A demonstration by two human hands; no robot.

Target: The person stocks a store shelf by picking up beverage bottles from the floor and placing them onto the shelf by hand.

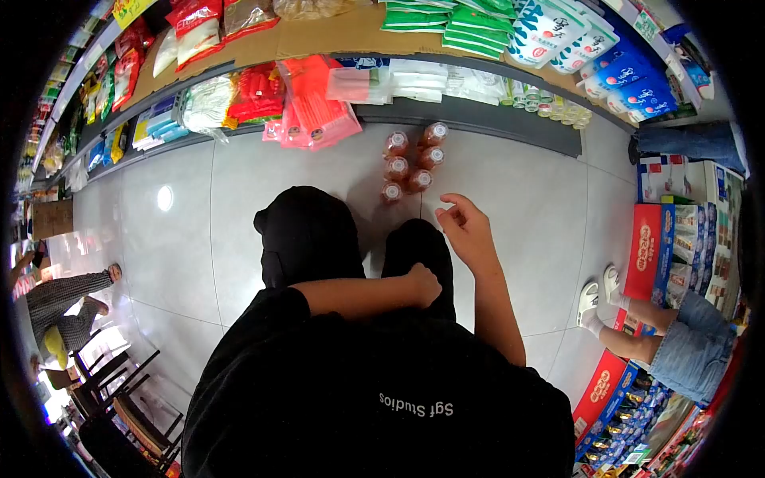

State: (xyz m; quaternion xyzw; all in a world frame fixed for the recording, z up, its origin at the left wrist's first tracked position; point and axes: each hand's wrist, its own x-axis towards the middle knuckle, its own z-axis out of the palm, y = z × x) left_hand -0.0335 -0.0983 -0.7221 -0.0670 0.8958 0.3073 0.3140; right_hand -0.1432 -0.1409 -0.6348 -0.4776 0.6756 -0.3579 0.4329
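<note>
Pale grey tiled floor (159, 247), smooth, crossed by thin dark joints, with a round patch of glare to the left. Directly on it, just short of the shelving: six bottles (413, 163) with whitish caps, upright, in two uneven rows of three (reddish-brown below the caps, seen from nearly overhead). Also on the tiles, toward the lower left: dark chairs (135, 418). Beyond the bottles, low grey-edged shelf (494, 127), laden with pinkish-red packets (315, 103) and white packets (418, 76). Above, cardboard-lined shelf (319, 33), bearing green packets (478, 32) and white-and-blue pouches (546, 32).
</note>
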